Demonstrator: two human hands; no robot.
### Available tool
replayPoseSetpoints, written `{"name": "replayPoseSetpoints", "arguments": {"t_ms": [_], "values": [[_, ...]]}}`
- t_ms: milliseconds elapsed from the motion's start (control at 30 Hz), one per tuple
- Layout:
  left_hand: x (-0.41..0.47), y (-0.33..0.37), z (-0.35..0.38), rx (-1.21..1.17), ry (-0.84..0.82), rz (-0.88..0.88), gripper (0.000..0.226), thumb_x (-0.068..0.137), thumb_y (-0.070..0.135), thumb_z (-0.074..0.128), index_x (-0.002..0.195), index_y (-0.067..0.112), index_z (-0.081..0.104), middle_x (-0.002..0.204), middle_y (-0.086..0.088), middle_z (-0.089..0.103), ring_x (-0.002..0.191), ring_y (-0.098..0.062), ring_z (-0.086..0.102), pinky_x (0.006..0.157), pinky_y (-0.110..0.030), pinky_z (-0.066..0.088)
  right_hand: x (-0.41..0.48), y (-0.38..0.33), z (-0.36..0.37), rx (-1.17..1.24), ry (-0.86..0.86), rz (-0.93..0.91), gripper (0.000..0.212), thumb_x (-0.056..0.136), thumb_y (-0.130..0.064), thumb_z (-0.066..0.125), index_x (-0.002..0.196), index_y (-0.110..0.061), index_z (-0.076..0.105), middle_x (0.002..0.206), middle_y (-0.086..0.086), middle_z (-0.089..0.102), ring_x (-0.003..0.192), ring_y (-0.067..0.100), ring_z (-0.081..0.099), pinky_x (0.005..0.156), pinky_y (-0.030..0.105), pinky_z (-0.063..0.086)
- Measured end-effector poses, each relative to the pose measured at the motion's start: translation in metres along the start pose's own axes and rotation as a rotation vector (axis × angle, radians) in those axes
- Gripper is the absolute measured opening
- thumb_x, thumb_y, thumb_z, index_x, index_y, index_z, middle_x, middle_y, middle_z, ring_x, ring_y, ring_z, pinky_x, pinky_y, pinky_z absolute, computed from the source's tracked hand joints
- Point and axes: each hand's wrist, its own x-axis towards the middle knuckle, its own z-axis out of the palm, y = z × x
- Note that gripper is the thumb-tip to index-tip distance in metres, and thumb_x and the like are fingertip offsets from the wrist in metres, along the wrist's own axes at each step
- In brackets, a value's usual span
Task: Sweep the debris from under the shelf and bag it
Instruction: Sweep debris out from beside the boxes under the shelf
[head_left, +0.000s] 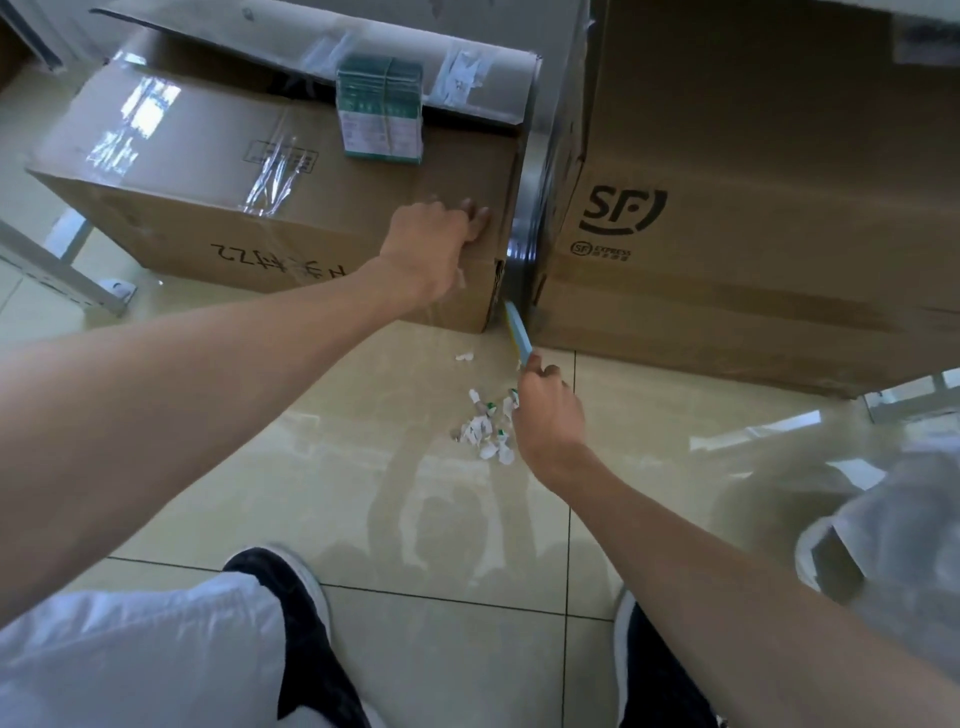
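My left hand (441, 228) lies palm-down, gripping nothing, on the near edge of the smaller cardboard box (270, 208). My right hand (545, 410) grasps a flat blue-and-yellow tool (518, 332), its far end in the gap beside the SF box (753, 208). The debris (485, 431), small white scraps, lies on the floor tiles (415, 519) just left of my right hand.

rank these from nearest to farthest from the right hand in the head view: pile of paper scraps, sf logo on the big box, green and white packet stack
1. pile of paper scraps, on the floor right beside the right hand, to its left.
2. SF logo, on the big box up and to the right.
3. green and white packet stack, on top of the left box, farthest.
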Motion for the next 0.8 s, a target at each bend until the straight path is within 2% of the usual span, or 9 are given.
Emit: {"name": "replayPoseSetpoints", "arguments": {"t_ms": [133,300,467,533,633,733,800], "values": [[0.001,0.000,0.001,-0.013,0.010,-0.003,0.075,0.093,0.027,0.060,0.155,0.027,0.018,0.159,0.003,0.025,0.140,-0.031,0.033,0.102,-0.044,0.041,-0.019,0.008,0.010,0.007,-0.012,-0.002,0.073,0.088,0.012,0.046,0.151,0.002,0.010,0.121,0.018,0.050,0.100,0.031,0.059,0.076,0.034,0.048],[-0.001,0.005,-0.003,-0.009,0.016,-0.007,0.076,0.092,0.025,0.062,0.155,0.026,0.019,0.160,0.002,0.025,0.140,-0.032,0.034,0.102,-0.044,0.040,-0.038,0.016,0.011,0.049,-0.014,0.036,0.075,0.087,0.011,0.048,0.151,-0.003,0.012,0.119,0.016,0.049,0.095,0.030,0.059,0.071,0.033,0.045],[0.001,0.009,-0.004,0.003,0.009,0.003,0.076,0.093,0.027,0.062,0.155,0.025,0.019,0.160,0.001,0.025,0.141,-0.032,0.033,0.103,-0.043,0.040,-0.038,0.021,-0.006,0.346,0.141,0.139,0.061,0.083,0.014,0.039,0.141,-0.004,0.039,0.109,0.017,0.053,0.077,0.025,0.047,0.064,0.030,0.036],[0.002,0.009,-0.005,-0.003,0.005,0.008,0.076,0.093,0.028,0.062,0.155,0.025,0.018,0.160,0.001,0.024,0.141,-0.033,0.032,0.104,-0.043,0.039,-0.040,0.022,-0.009,0.475,0.221,0.164,0.054,0.083,0.011,0.038,0.135,-0.002,0.049,0.110,0.018,0.058,0.081,0.026,0.051,0.066,0.027,0.036],[0.001,0.008,-0.005,0.006,0.009,0.025,0.076,0.093,0.030,0.061,0.156,0.023,0.018,0.160,-0.001,0.024,0.141,-0.034,0.033,0.104,-0.044,0.039,-0.044,0.024,-0.009,0.642,0.304,0.250,0.049,0.083,0.010,0.040,0.129,0.001,0.056,0.111,0.017,0.064,0.097,0.030,0.061,0.071,0.024,0.041],[0.001,0.008,-0.006,0.011,0.003,0.029,0.076,0.093,0.031,0.061,0.155,0.023,0.019,0.159,-0.001,0.025,0.139,-0.033,0.035,0.102,-0.043,0.041,-0.046,0.027,-0.010,0.755,0.312,0.240,0.052,0.079,0.013,0.042,0.125,-0.003,0.060,0.094,0.010,0.067,0.092,0.026,0.065,0.079,0.030,0.053],[0.001,0.008,-0.007,0.006,-0.003,0.020,0.074,0.093,0.031,0.060,0.155,0.025,0.020,0.159,-0.001,0.026,0.139,-0.032,0.036,0.102,-0.042,0.041,-0.047,0.025,-0.010,0.849,0.267,0.209,0.046,0.082,0.013,0.041,0.119,-0.002,0.063,0.082,0.005,0.064,0.082,0.026,0.066,0.079,0.037,0.057]]}}
